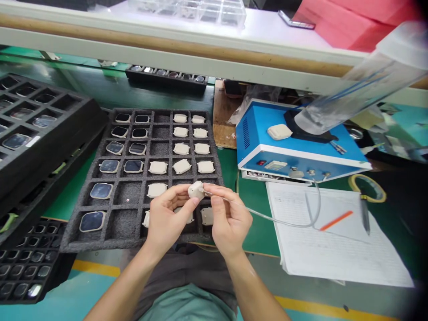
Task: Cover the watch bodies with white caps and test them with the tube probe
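Observation:
My left hand (167, 220) pinches a beige smartwatch case (195, 190) between thumb and fingers, tilted on edge above the foam tray. My right hand (230, 223) grips the end of a thin clear tube (274, 219), its tip touching or very near the side of that case. The tube runs back to a fitting on the front of a blue box machine (337, 156). Below my hands lies the dark grey foam tray (100, 245), with dark-screened watches (101, 191) in its left columns and beige cases (158, 167) face down to the right. My hands hide some front compartments.
Stacked foam trays (40, 156) with more watches stand at left. On the blue machine are a beige case (279, 132) and a clear cylinder (354, 93). Papers (334, 254), a pen (364, 214) and a tape roll (368, 187) lie right. A shelf edge (167, 53) crosses behind.

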Demonstrator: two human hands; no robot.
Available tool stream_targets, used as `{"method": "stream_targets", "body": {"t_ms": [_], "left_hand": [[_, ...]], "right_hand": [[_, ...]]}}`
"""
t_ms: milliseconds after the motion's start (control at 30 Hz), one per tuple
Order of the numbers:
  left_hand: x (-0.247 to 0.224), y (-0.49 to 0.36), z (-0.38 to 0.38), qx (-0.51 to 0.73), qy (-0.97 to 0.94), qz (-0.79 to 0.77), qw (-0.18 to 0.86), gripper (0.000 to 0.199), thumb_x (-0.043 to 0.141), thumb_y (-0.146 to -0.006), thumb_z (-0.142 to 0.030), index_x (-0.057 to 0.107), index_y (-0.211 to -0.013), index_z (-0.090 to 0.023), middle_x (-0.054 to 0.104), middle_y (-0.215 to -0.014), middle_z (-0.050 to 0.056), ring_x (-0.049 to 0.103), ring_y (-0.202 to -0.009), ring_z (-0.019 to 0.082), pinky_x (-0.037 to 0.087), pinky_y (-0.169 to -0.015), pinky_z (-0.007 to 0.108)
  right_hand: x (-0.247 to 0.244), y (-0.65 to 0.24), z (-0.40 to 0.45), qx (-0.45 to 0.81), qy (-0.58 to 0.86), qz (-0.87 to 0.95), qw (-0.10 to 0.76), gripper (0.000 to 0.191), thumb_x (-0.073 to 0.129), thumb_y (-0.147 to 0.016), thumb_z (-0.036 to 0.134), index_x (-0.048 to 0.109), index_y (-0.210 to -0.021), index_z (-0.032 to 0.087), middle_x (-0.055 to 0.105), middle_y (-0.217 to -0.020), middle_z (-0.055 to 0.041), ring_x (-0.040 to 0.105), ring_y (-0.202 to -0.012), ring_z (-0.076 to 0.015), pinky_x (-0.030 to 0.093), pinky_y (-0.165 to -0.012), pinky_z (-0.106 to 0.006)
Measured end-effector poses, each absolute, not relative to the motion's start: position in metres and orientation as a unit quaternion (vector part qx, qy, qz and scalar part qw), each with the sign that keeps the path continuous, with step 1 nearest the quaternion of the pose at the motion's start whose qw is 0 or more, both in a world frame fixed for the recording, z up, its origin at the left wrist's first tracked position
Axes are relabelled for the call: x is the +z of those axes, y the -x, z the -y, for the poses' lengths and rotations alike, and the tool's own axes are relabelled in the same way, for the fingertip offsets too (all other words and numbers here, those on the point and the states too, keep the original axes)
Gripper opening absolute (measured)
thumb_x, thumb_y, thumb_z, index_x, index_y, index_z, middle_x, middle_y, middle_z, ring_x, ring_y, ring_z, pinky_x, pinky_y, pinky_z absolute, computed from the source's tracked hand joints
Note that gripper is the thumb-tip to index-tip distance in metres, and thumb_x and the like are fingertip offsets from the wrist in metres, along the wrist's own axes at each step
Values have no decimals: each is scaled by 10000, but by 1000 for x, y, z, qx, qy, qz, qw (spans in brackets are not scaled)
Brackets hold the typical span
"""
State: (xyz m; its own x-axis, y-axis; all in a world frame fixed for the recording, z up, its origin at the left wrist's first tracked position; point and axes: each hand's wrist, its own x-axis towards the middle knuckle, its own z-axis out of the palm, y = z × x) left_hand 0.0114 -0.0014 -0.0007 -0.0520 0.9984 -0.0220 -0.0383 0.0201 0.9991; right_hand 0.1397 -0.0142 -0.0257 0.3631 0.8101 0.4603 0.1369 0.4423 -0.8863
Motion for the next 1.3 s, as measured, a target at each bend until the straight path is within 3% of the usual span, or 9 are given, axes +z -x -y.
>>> {"method": "stream_targets", "body": {"t_ms": [267, 800, 1300], "left_hand": [[-1, -11, 2, 524, -470, -506, 499, 249, 865, -763, -242, 824, -999, -179, 836, -957, 65, 794, -845, 219, 659, -816, 312], [0, -10, -3, 533, -499, -512, 452, 279, 908, -732, -298, 838, -978, -186, 845, -920, 65, 813, -786, 212, 670, -753, 251], [0, -11, -7, 542, -502, -517, 431, 300, 918, -683, -291, 845, -955, -187, 844, -895, 59, 805, -754, 188, 655, -733, 204]], "right_hand": [[-26, -139, 14, 257, 458, 502, 687, 159, 618, -1006, 207, 771, -1017, 251, 825, -1021, -54, 792, -1017, -224, 666, -916, -408], [-28, -139, 7, 308, 402, 490, 710, 187, 609, -1024, 184, 777, -1068, 256, 794, -1058, -56, 762, -1041, -181, 639, -905, -309], [-31, -140, 4, 318, 396, 485, 712, 183, 613, -1027, 203, 777, -1087, 259, 788, -1068, -56, 749, -1040, -193, 616, -923, -335]]}}
